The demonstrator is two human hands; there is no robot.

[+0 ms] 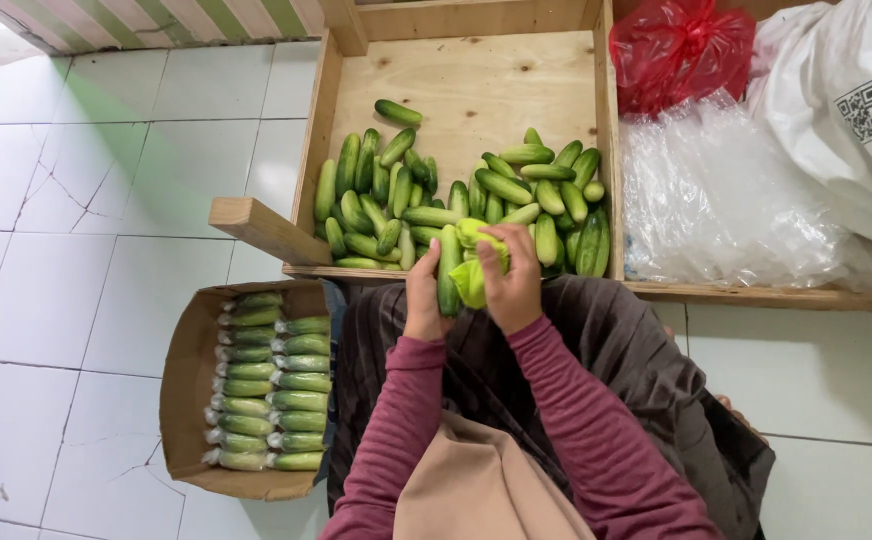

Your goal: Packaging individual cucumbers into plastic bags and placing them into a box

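Cucumber upright at the crate's near edge, partly inside a thin green bag. Risk, as I judge it — the film could tear or the cucumber slip out sideways, since the bag is bunched and the grip sits high. Left hand closed round the cucumber's lower half; right hand fingers curled, pinching the bag's top. Hands close together, almost touching. Loose cucumbers heaped along the crate's front. Box at left floor holds wrapped ones in rows. Clear bags right.
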